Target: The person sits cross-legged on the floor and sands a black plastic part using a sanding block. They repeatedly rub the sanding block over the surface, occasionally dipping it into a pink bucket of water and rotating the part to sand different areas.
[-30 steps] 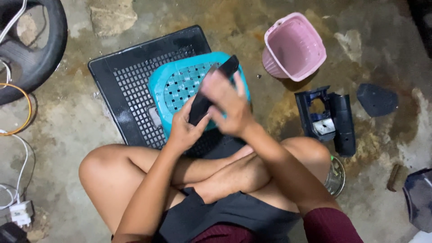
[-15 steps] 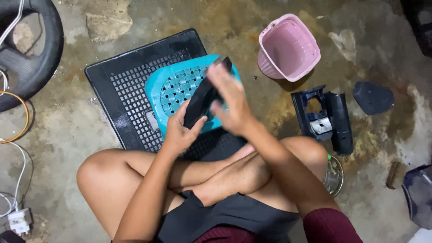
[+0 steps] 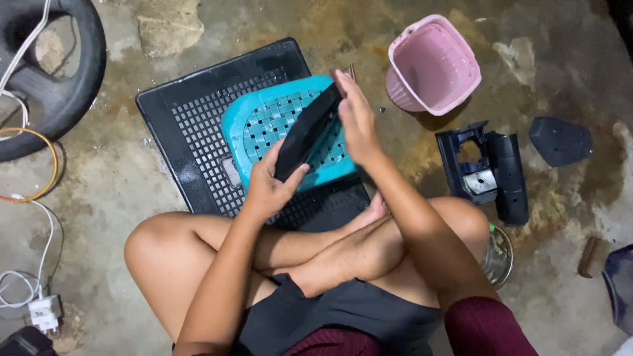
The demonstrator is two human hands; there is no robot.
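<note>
Black part: long, flat, dark piece (image 3: 306, 132), held slanted at centre of the frame, over the teal basket (image 3: 264, 125); lower end at lower left, upper end pointing to upper right.
Left hand: (image 3: 267, 188) closed around lower end of the black part, thumb on top side, fingers wrapped under.
Right hand: (image 3: 356, 118) laid along upper end of the black part, fingers straight and close together, palm pressed on its edge; not possible to tell if fingers curl behind it.
Change: compared with one second ago, black part turned more upright along the slant and lifted a little toward upper centre; right hand moved from covering the top of the part to its right side.
Meaning: probably a turning or wiping of the part between both hands, not yet put down.
Teal basket: upside down on a black perforated tray (image 3: 198, 125), directly under the black part, same place as before.
Pink basket: (image 3: 432, 66) upper right, tipped on its side, apart from the hands.
Dark blue housing: (image 3: 484, 168) right of centre, on the concrete floor (image 3: 132, 198), untouched.
Tyre: (image 3: 53, 86) upper left corner, with cables near.
</note>
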